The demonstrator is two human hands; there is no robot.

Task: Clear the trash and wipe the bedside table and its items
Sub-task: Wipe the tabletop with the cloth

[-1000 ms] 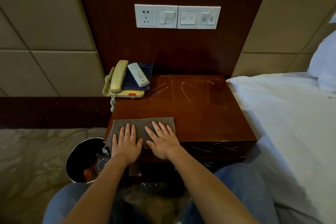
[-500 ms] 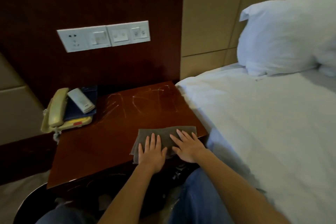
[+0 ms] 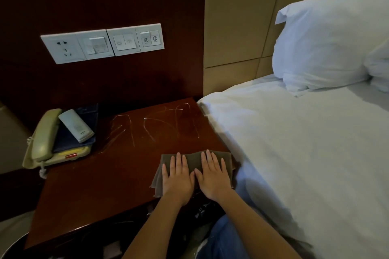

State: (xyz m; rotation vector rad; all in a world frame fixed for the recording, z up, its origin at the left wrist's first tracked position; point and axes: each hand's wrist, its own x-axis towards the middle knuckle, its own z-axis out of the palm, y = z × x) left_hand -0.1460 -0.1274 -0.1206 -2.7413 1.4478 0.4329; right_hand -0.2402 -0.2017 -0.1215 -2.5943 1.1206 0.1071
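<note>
Left hand (image 3: 176,178) and right hand (image 3: 213,176), fingers straight, press the cloth (image 3: 194,159) onto the bedside table (image 3: 101,187).

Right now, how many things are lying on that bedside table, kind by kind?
Telephone: 1
Remote control: 1
Dark blue folder: 1
Grey cloth: 1
Total: 4

A hotel bedroom: a white-sheeted bed (image 3: 305,153) with a white pillow (image 3: 326,44) adjoins a glossy red-brown wooden table (image 3: 105,174) carrying a beige corded telephone (image 3: 44,139).
</note>
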